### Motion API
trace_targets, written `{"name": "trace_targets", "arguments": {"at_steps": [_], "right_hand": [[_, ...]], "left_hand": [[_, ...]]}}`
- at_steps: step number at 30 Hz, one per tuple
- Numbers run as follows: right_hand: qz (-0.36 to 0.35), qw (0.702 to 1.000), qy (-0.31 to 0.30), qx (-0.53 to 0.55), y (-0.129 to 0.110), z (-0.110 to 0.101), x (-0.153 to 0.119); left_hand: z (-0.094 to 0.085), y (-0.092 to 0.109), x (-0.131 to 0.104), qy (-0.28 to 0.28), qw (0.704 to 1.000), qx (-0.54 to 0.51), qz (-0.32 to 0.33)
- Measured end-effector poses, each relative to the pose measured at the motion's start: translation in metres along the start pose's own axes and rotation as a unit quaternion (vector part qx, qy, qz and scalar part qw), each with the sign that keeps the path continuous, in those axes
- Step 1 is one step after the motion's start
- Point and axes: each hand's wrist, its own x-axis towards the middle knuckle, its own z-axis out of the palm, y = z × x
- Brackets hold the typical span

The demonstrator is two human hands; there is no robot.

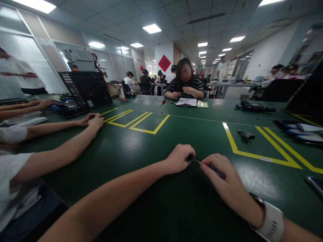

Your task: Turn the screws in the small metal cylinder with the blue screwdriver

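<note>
Over a green table [121, 148] | got a small metal tube [189, 157] clenched in left hand [178, 158], 12 o'clock | pinching a thin screwdriver [218, 172] in right hand [227, 178] fingertips, 4 o'clock from the tube | probably light, stiff, kinda slippery tbh, so grab round the outer wall

The right wrist [255, 211] wears a metal-edged watch [272, 222] with a pale strap pierced by narrow slots.
</note>
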Motion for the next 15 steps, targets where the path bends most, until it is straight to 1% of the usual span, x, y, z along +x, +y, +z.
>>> {"name": "trace_targets", "arguments": {"at_steps": [3,6,9,12,15], "right_hand": [[0.094,0.992,-0.007,0.081,0.007,-0.002,0.005],[0.163,0.967,0.010,0.196,0.017,-0.001,0.008],[0.201,0.938,0.035,0.279,0.024,0.002,0.009],[0.244,0.910,0.042,0.333,0.024,0.005,0.009],[0.251,0.896,0.057,0.363,0.022,0.007,0.008]], "left_hand": [[0.000,0.000,0.000,-0.008,1.000,0.006,0.007],[0.000,0.000,0.000,-0.022,1.000,-0.001,0.013],[-0.002,0.001,0.000,-0.029,0.999,-0.015,0.011],[-0.003,0.002,0.001,-0.024,0.999,-0.047,-0.004],[-0.004,0.002,0.001,-0.014,0.996,-0.082,-0.017]]}}
